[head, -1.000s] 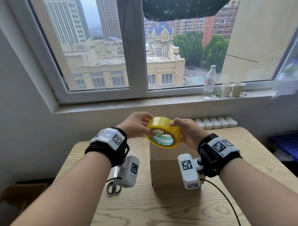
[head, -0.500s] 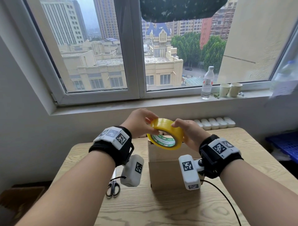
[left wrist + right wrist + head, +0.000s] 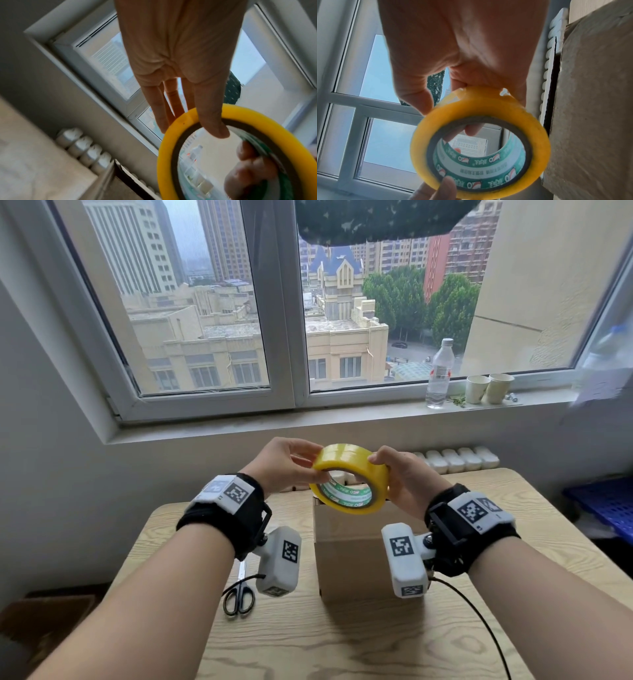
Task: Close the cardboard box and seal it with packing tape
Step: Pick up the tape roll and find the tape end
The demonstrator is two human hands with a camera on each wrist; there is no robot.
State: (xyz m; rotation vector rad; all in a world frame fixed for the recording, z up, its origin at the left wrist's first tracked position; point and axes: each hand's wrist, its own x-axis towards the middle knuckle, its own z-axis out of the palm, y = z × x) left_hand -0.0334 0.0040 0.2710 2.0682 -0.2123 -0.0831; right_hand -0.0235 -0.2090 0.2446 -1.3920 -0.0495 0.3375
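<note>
I hold a yellow packing tape roll (image 3: 349, 455) in the air with both hands, just above the brown cardboard box (image 3: 356, 556) on the table. My left hand (image 3: 305, 463) pinches the roll's left rim, thumb (image 3: 211, 121) at the core edge and fingers on the outer band. My right hand (image 3: 394, 474) grips the right side, thumb on the band and a finger (image 3: 472, 129) inside the core. In the right wrist view the tape roll (image 3: 539, 142) shows a ragged tape end near the palm. The box's top is mostly hidden behind the roll.
Black-handled scissors (image 3: 239, 594) lie on the wooden table (image 3: 342, 645) left of the box. A water bottle (image 3: 440, 374) and two paper cups (image 3: 486, 388) stand on the window sill. A white ribbed radiator top (image 3: 455, 460) runs behind the table. A blue crate (image 3: 606, 505) sits at the right.
The roll has tipped so its outer band faces up more. My left fingers have shifted along the band. Both hands stay above the box.
</note>
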